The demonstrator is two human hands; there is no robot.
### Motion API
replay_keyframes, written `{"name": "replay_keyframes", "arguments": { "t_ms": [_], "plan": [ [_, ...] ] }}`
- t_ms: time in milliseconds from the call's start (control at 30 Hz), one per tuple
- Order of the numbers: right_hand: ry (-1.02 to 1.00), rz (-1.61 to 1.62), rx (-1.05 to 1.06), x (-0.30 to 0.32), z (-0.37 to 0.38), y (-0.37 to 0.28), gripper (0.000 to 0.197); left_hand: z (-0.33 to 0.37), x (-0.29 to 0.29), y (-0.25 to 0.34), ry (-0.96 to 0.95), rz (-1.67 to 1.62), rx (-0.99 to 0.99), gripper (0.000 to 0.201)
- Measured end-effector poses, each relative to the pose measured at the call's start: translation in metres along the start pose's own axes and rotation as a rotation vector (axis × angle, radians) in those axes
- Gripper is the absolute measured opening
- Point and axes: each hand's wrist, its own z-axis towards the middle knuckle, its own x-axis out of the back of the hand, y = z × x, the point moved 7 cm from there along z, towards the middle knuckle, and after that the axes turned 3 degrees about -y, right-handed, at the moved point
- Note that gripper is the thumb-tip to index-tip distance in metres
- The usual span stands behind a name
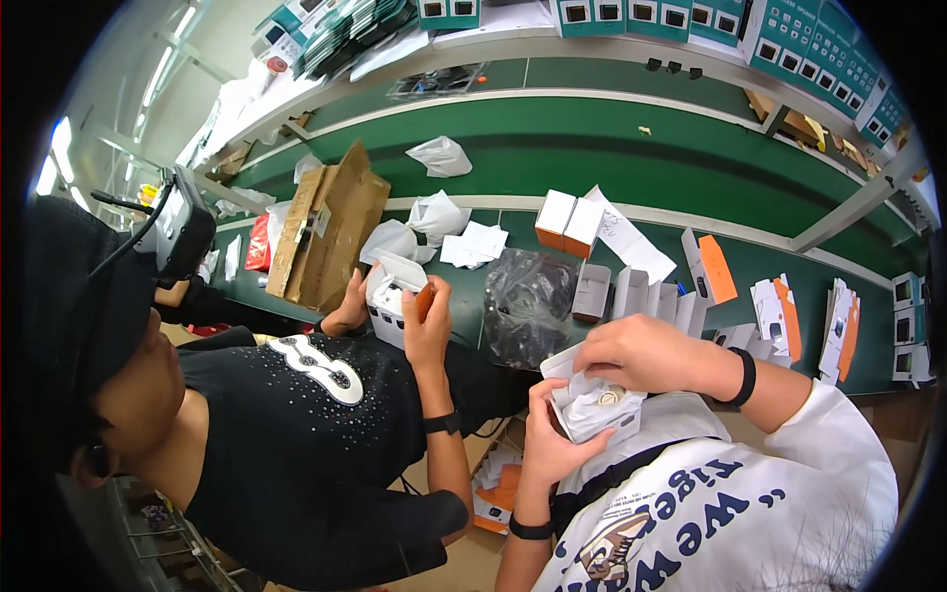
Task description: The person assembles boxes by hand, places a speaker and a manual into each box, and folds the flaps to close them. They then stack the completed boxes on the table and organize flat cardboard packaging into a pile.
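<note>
Tilted in front of my chest is a small white carton (pixel 602 419), its lid flap raised. My left hand (pixel 554 444) is wrapped round its left side and underside, thumb on the front. My right hand (pixel 641 353) reaches over the top from the right, fingers bent together at the opening; what they pinch, if anything, is hidden. White wrapping with a pale ring-shaped part (pixel 610 397) shows in the carton's mouth. Just beyond my hands lies a clear plastic bag (pixel 528 306) of small dark items, beside a row of open white cartons (pixel 631 294).
At left, a co-worker in black (pixel 326 424) holds a similar carton (pixel 387 321). A brown cardboard box (pixel 340 232) and white plastic bags (pixel 439 217) stand beyond. Flat orange-and-white cartons (pixel 779 321) lie at right. A shelf (pixel 592 54) with teal boxes spans the back.
</note>
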Motion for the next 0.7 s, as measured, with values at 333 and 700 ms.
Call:
{"name": "replay_keyframes", "arguments": {
  "t_ms": [333,700],
  "plan": [
    [-0.050,0.129,-0.101,0.010,-0.001,0.007,0.023,0.006,-0.007,-0.002,-0.023,-0.144,-0.003,0.096],
    [-0.051,0.228,-0.139,0.000,-0.002,0.024,0.022,0.005,-0.011,-0.004,-0.043,-0.170,0.048,0.099]
  ]
}}
